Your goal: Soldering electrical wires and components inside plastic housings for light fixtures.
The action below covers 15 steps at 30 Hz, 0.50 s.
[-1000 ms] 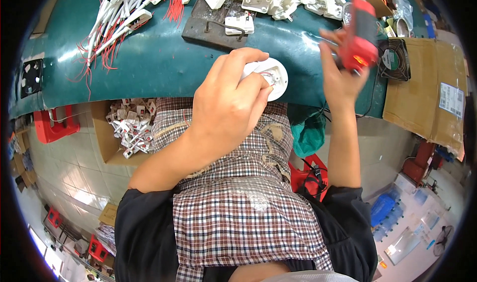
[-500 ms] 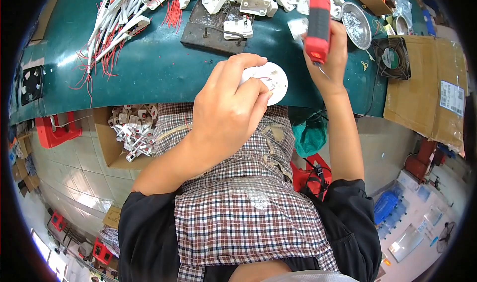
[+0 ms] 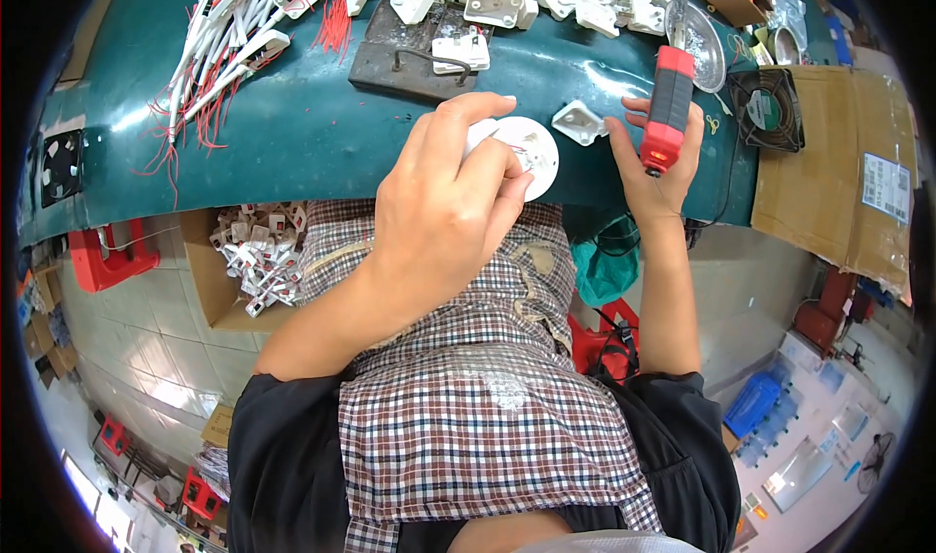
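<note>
My left hand (image 3: 444, 177) is closed on a white round disc (image 3: 539, 153) that has thin red wires near its middle. A second white piece (image 3: 480, 136) shows under the same fingers, partly hidden. My right hand (image 3: 668, 168) grips an electric screwdriver (image 3: 669, 104), red and black, its shaft pointing away over the rim of a metal dish (image 3: 717, 60) with small bits in it. At the right thumb tip is a small white plastic housing (image 3: 579, 123); whether the thumb holds it or only touches it I cannot tell.
Beyond the left hand a dark metal block (image 3: 390, 70) carries a white housing (image 3: 460, 54). White housings (image 3: 492, 5) pile up at the back; white cables with red wires (image 3: 219, 56) lie left. A fan (image 3: 768, 109) and cardboard box (image 3: 829, 163) stand right. An open box of small parts (image 3: 200, 270) sits below the table.
My right hand has moved right and nearer, bringing the white housing closer, and the screwdriver's shaft now lies over the dish. My left hand still holds the disc, almost unmoved.
</note>
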### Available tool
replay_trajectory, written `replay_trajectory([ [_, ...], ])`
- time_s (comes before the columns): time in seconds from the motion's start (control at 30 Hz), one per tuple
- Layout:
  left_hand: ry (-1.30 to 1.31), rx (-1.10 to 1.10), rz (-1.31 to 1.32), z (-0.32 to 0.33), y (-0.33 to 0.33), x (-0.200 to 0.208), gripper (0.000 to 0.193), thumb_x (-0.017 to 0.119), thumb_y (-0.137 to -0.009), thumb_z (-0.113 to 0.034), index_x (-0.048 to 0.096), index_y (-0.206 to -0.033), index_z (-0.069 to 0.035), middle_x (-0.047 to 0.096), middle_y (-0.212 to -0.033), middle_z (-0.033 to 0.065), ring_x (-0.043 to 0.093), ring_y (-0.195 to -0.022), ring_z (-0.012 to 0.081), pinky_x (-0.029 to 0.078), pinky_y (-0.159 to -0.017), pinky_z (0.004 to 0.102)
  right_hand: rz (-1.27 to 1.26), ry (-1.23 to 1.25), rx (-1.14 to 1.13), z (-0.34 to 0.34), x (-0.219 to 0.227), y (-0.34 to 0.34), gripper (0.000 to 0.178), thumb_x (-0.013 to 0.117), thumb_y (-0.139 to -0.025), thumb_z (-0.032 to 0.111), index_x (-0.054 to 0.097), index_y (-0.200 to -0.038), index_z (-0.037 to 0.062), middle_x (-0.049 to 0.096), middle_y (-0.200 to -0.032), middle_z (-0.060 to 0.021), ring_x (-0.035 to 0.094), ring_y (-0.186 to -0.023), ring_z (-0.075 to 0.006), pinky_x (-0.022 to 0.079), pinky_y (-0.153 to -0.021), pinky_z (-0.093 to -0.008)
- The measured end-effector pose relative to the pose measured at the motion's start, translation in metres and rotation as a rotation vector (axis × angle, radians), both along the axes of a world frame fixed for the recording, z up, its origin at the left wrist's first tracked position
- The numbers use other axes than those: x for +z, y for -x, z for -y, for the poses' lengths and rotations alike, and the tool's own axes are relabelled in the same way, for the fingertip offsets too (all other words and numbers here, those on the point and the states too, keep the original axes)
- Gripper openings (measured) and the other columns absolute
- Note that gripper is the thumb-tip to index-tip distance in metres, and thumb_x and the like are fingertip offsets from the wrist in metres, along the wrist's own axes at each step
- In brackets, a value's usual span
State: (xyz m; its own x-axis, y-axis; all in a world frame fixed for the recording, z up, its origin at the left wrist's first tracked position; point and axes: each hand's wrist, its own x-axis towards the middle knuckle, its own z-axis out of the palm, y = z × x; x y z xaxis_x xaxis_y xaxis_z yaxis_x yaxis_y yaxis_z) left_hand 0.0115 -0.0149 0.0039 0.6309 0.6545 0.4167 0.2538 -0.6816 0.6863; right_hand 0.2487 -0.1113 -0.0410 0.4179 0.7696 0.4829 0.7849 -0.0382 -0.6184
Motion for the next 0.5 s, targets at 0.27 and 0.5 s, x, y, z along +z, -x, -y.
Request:
replay_trajectory([
  [0.27, 0.022, -0.053, 0.111, -0.004, 0.001, 0.002, 0.048, 0.086, -0.069, -0.008, 0.061, -0.11, -0.005, 0.062, -0.119, 0.0138, 0.066, -0.09, 0.0286, 0.055, -0.071, 0.0373, 0.212, 0.011, 0.047, -0.006, 0.003, 0.015, 0.057, 0.083, -0.077, 0.0, 0.048, -0.121, 0.002, 0.067, -0.103, -0.0104, 0.063, -0.098, -0.0202, 0.054, -0.083, -0.0321],
  [0.5, 0.018, -0.105, 0.093, -0.011, 0.007, 0.006, 0.057, 0.087, -0.066, -0.005, 0.059, -0.115, -0.002, 0.067, -0.106, 0.0132, 0.067, -0.097, 0.0283, 0.054, -0.084, 0.0362, 0.215, -0.046, 0.047, -0.018, 0.005, 0.031, 0.059, 0.086, -0.066, 0.002, 0.053, -0.115, 0.0039, 0.061, -0.107, -0.0141, 0.062, -0.096, -0.034, 0.053, -0.08, -0.041],
])
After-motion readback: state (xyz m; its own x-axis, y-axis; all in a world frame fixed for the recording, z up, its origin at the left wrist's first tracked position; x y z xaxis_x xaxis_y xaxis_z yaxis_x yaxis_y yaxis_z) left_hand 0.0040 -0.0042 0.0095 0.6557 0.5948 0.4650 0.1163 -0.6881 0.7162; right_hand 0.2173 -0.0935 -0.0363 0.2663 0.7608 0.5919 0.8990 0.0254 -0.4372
